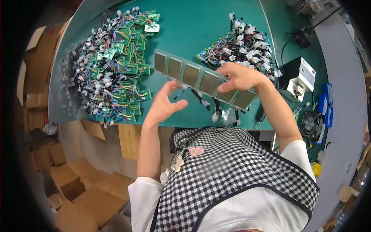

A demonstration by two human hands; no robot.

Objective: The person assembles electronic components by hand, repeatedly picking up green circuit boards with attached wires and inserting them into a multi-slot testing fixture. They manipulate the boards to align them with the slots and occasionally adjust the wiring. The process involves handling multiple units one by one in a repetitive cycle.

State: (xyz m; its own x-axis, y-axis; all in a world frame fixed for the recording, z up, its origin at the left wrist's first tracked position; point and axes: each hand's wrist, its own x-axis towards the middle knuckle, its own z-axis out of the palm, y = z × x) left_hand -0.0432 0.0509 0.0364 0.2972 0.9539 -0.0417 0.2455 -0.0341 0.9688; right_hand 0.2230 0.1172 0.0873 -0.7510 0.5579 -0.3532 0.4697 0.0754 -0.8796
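green matting covers the bench (216, 23), with a big heap of small green boards and coloured wires (112, 65) on the left and a smaller heap of wired plugs (243, 44) at the back right. above it, a strip of 6 panels (193, 75) runs slantwise from upper left to lower right; the right hand (241, 77) pinches its lower right end. the left hand (166, 102) is just under the strip's middle, fingers spread and curled, holding nothing, close but not clearly touching.
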